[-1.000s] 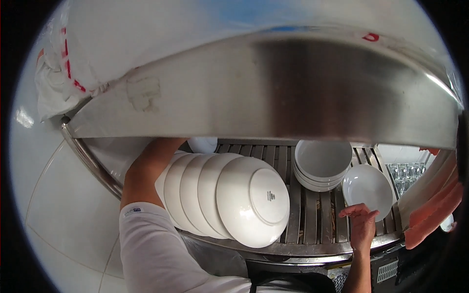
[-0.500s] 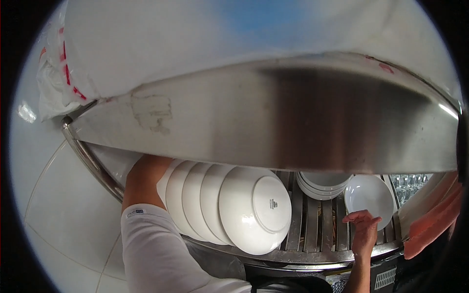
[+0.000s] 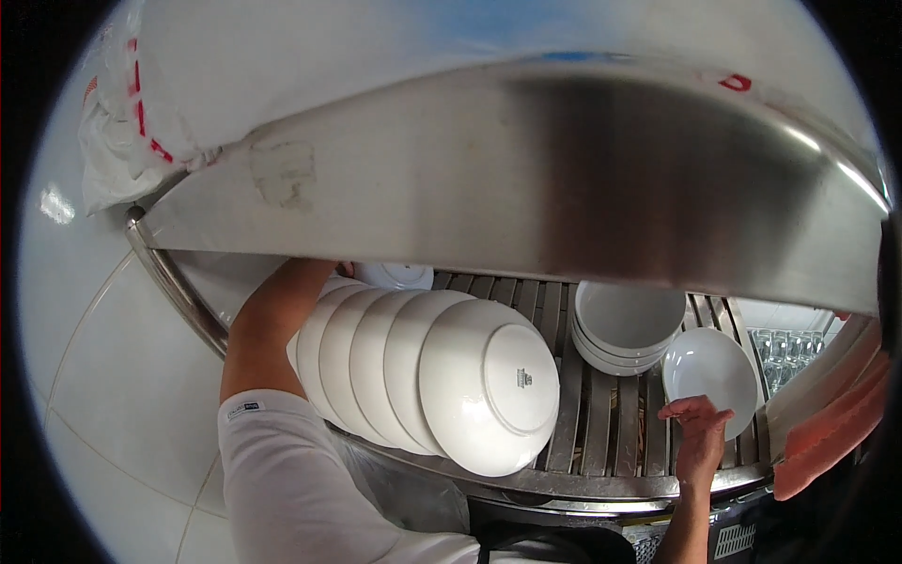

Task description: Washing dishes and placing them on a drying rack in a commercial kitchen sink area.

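Half a second ago the steel panel (image 3: 404, 197) hung lower in view; its bottom edge now sits higher, near its level of a second ago, uncovering more of the slatted steel shelf (image 3: 583, 451). The stacked white bowls (image 3: 628, 310) show their inside again, and more of the drinking glasses (image 3: 789, 352) has come into sight. A white dish (image 3: 399, 274), then hidden, has reappeared, now showing what looks like a foot ring, though the panel cuts it off. Part of the left hand (image 3: 346, 270) has emerged beside it, while the left forearm (image 3: 277, 305) and white sleeve (image 3: 305, 470) have shifted slightly leftward.
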Demonstrator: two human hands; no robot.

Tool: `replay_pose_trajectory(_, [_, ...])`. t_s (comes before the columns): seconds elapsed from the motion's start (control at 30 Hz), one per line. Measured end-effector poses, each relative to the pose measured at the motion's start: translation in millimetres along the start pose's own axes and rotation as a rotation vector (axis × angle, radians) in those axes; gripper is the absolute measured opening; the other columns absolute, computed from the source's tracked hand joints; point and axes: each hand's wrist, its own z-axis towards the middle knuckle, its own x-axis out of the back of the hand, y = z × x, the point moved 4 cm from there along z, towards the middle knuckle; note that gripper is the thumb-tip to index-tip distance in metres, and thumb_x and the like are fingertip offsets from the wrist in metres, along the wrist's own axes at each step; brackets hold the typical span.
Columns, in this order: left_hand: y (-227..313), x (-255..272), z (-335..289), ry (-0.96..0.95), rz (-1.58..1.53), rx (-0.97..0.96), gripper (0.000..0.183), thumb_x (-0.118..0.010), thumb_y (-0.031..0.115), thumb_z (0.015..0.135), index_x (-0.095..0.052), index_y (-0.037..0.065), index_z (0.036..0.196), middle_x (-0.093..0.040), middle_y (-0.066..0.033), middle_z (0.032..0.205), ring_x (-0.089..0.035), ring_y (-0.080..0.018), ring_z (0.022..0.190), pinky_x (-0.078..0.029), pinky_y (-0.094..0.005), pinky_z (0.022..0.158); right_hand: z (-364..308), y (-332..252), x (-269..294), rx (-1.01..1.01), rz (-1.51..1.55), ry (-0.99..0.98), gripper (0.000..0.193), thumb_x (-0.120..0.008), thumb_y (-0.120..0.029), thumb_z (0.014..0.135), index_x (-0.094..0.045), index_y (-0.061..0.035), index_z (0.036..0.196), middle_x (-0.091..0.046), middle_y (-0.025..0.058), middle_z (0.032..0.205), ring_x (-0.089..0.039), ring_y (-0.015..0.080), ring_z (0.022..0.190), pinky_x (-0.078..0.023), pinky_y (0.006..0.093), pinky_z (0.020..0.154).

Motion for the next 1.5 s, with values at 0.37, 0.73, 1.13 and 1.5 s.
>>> replay_pose_trajectory(0.37, [127,-11,-40,0.202,0.488,-0.123,0.062,-0.064,0.05,0.089,-0.065,-0.004,0.119,-0.068,-0.0257,0.114,-0.065,-0.0379,0.112,-0.053,-0.0412,0.093,-7,12,12,-0.019,0.064,-0.013,0.083,-0.02,-0.068,0.101,-0.063,0.0028,0.095,-0.064,0.0143,0.089,-0.063,0.0271,0.089,-0.045,0.0413,0.091])
replay_pose_trajectory(0.73, [445,-233,-235,-0.314,0.557,-0.972,0.068,-0.074,0.057,0.08,-0.067,-0.004,0.109,-0.068,-0.0266,0.108,-0.066,-0.041,0.102,-0.052,-0.0469,0.086,8,21,4,-0.093,-0.237,-0.184,0.057,-0.042,-0.051,0.104,-0.067,-0.0005,0.101,-0.07,0.0109,0.091,-0.064,0.0214,0.091,-0.049,0.0394,0.084])
replay_pose_trajectory(1.13, [462,-198,-253,-0.096,0.105,-0.939,0.036,-0.071,0.019,0.085,-0.064,-0.001,0.115,-0.07,-0.0233,0.102,-0.067,-0.04,0.099,-0.052,-0.0453,0.086,13,9,50,-0.064,-0.085,-0.188,0.062,-0.03,-0.051,0.107,-0.066,-0.0012,0.096,-0.067,0.0091,0.09,-0.062,0.0206,0.09,-0.049,0.0365,0.086])
replay_pose_trajectory(1.5, [389,-84,-192,-0.099,-0.483,-0.637,0.039,-0.067,0.026,0.096,-0.058,0.0,0.123,-0.064,-0.0134,0.108,-0.057,-0.0182,0.098,-0.048,-0.0365,0.085,13,3,23,-0.019,-0.072,-0.177,0.081,-0.025,-0.064,0.103,-0.066,0.0044,0.094,-0.069,0.0121,0.09,-0.065,0.0214,0.091,-0.048,0.0354,0.089])
